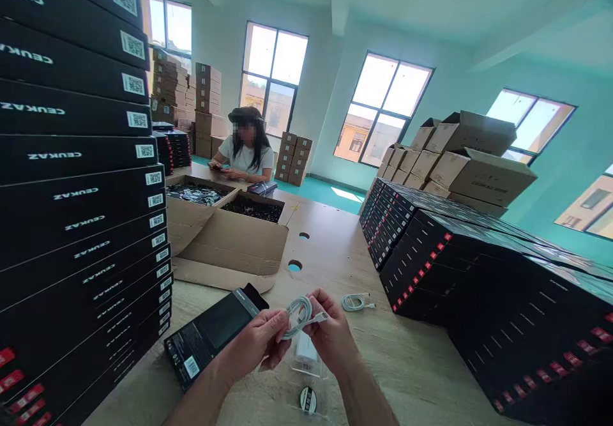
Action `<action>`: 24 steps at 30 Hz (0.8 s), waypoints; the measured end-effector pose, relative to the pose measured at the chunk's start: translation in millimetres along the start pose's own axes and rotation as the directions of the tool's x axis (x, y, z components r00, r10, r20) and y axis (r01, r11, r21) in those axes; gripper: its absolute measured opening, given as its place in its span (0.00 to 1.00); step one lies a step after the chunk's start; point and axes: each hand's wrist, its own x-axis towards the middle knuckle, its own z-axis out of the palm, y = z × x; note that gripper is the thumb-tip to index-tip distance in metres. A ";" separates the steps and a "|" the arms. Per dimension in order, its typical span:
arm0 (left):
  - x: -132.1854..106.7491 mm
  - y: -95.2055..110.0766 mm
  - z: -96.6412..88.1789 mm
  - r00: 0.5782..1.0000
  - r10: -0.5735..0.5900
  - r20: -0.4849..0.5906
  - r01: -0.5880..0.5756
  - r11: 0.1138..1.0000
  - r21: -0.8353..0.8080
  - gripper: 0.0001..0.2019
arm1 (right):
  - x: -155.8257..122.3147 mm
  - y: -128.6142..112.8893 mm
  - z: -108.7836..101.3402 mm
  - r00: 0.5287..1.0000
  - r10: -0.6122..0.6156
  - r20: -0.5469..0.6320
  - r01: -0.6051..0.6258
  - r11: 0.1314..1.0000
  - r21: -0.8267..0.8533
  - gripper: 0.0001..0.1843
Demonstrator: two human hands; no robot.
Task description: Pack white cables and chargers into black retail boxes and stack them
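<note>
A coiled white charging cable (pixel 300 311) is held up between my two hands over the table. My left hand (pixel 268 336) pinches the coil's left side. My right hand (pixel 330 330) closes on the other side, near a white plug end that sticks out. Below them lies a clear plastic tray (pixel 306 370) with a white block in it, partly hidden by my hands. A round black-and-white label (pixel 308 400) shows at its near end. To the left rests a black retail box (pixel 215 330) with its end flap raised. Another coiled white cable (pixel 354 302) lies to the right.
Tall stacks of black boxes rise at the left (pixel 81 221) and right (pixel 479 285). An open carton (pixel 234 247) with small parts stands ahead, and the table (pixel 330 241) has two round holes. Across it a person (pixel 249 148) handles something small. Brown cartons (pixel 479 170) are piled behind.
</note>
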 end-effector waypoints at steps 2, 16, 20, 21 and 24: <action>-0.3 0.8 -0.7 1.000 0.012 -0.010 -0.012 1.000 0.027 0.29 | 0.5 3.8 1.0 1.000 0.022 -0.012 -0.022 0.999 0.042 0.20; 10.2 -6.0 13.7 0.973 0.061 -0.222 -0.050 0.997 0.058 0.32 | 4.3 -15.4 -14.6 0.994 -0.080 0.080 0.110 0.837 -0.536 0.06; 9.5 -6.3 16.1 0.976 0.081 -0.205 -0.061 0.993 0.101 0.31 | 2.0 -20.7 -11.5 0.998 -0.036 0.059 0.064 0.806 -0.589 0.08; 9.2 -5.7 16.2 0.975 0.095 -0.199 -0.070 0.989 0.133 0.30 | 1.6 -22.1 -12.2 0.997 -0.024 0.070 0.061 0.799 -0.598 0.09; 8.8 -3.5 16.6 0.964 0.150 -0.221 -0.108 0.976 0.192 0.28 | -0.1 -25.3 -16.5 0.992 0.029 0.124 0.046 0.824 -0.565 0.10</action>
